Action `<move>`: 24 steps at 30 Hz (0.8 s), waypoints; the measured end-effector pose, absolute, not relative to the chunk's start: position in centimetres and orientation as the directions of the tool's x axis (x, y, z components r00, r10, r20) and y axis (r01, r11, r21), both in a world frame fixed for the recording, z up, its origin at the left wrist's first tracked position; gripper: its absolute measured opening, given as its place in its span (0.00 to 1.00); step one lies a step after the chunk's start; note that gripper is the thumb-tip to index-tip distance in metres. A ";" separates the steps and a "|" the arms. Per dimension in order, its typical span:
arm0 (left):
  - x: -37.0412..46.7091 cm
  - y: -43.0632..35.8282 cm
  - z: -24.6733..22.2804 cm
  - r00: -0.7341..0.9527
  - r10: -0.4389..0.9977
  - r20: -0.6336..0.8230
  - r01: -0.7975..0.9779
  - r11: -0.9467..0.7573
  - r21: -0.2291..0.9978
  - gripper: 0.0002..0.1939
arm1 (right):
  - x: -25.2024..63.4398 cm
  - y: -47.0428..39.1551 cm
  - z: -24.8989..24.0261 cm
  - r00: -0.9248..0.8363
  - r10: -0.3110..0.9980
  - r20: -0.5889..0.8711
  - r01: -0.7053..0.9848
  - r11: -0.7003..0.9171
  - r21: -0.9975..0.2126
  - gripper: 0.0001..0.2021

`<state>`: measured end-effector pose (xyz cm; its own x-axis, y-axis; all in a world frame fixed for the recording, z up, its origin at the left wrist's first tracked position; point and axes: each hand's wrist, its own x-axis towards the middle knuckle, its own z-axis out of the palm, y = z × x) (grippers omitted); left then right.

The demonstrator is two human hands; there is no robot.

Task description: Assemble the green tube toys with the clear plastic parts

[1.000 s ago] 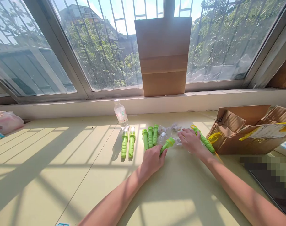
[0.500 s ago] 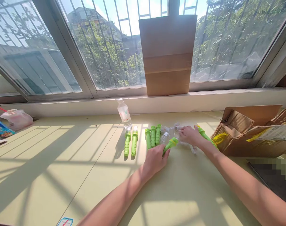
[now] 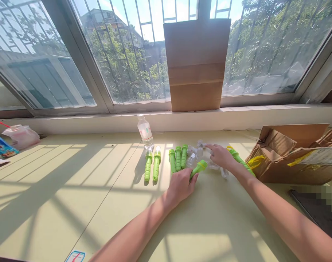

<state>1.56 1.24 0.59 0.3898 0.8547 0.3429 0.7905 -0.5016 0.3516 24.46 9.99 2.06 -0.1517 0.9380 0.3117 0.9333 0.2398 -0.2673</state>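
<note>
My left hand (image 3: 181, 185) is closed around a light-green ribbed plastic handle (image 3: 198, 167), whose threaded end points up and right. Beyond it, my right hand (image 3: 222, 157) reaches into a cluster of clear plastic pieces (image 3: 191, 160). Its index finger is stretched out, the tip at a small clear piece (image 3: 200, 143); the other fingers are partly hidden. Left of the cluster, several similar green handles (image 3: 178, 158) lie side by side. Farther left are two green handles with clear tops (image 3: 156, 165). Another green handle (image 3: 241, 162) lies beyond my right wrist.
A clear bottle (image 3: 145, 131) stands behind the paired handles. At right sits an open cardboard box (image 3: 294, 165) with a dark flat object (image 3: 316, 211) before it. A cardboard sheet (image 3: 197, 65) leans on the window. Far left are a pinkish bag (image 3: 25, 137) and a blue packet (image 3: 2, 145).
My right hand has shifted slightly, its index finger now more stretched out, and a small clear piece shows beyond the fingertip. The left hand keeps its hold on the green handle.
</note>
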 end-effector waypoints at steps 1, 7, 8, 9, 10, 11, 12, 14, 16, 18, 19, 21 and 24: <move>1.6 1.2 0.6 0.390 0.854 0.344 0.790 -0.503 0.351 0.14 | 24.3 9.8 2.2 -0.142 0.931 0.335 0.931 0.241 -0.274 0.30; 1.6 1.3 0.3 0.389 0.848 0.360 0.784 -0.510 0.354 0.13 | 24.9 6.4 2.7 0.067 0.847 0.527 0.840 0.237 -0.488 0.22; 1.7 1.4 0.2 0.391 0.844 0.366 0.781 -0.515 0.354 0.13 | 25.1 5.5 2.6 0.093 0.840 0.535 0.805 0.253 -0.537 0.19; 1.7 1.4 0.2 0.392 0.841 0.373 0.778 -0.520 0.354 0.13 | 25.4 4.5 2.6 0.088 0.851 0.517 0.762 0.277 -0.585 0.17; 1.7 1.5 0.1 0.392 0.838 0.380 0.775 -0.523 0.354 0.13 | 25.6 3.7 2.5 0.114 0.865 0.488 0.714 0.270 -0.646 0.15; 1.7 1.5 0.1 0.392 0.835 0.387 0.773 -0.527 0.353 0.13 | 25.8 2.9 2.4 0.146 0.888 0.436 0.659 0.242 -0.712 0.14; 1.7 1.6 0.0 0.393 0.831 0.394 0.770 -0.531 0.353 0.12 | 25.9 2.3 2.3 0.166 0.909 0.382 0.592 0.217 -0.776 0.14; 1.7 1.6 0.0 0.398 0.821 0.409 0.764 -0.543 0.347 0.12 | 25.8 1.4 2.1 0.222 0.919 0.325 0.483 0.186 -0.856 0.15; 1.6 1.6 0.1 0.408 0.808 0.426 0.755 -0.560 0.340 0.11 | 25.5 1.0 1.9 0.343 0.861 0.376 0.485 0.181 -0.856 0.17; 1.6 1.5 0.1 0.418 0.792 0.445 0.744 -0.580 0.333 0.11 | 25.1 0.9 1.5 0.424 0.780 0.461 0.503 0.221 -0.836 0.19; 1.6 1.5 0.1 0.423 0.784 0.455 0.738 -0.589 0.329 0.10 | 24.9 0.9 1.3 0.436 0.767 0.470 0.488 0.237 -0.840 0.20; 1.6 1.5 0.1 0.429 0.770 0.473 0.728 -0.604 0.324 0.10 | 24.6 0.9 0.9 0.466 0.764 0.447 0.413 0.260 -0.873 0.22; 1.5 1.5 0.0 0.449 0.751 0.485 0.711 -0.629 0.315 0.09 | 24.2 0.9 0.4 0.459 0.812 0.361 0.222 0.289 -0.931 0.23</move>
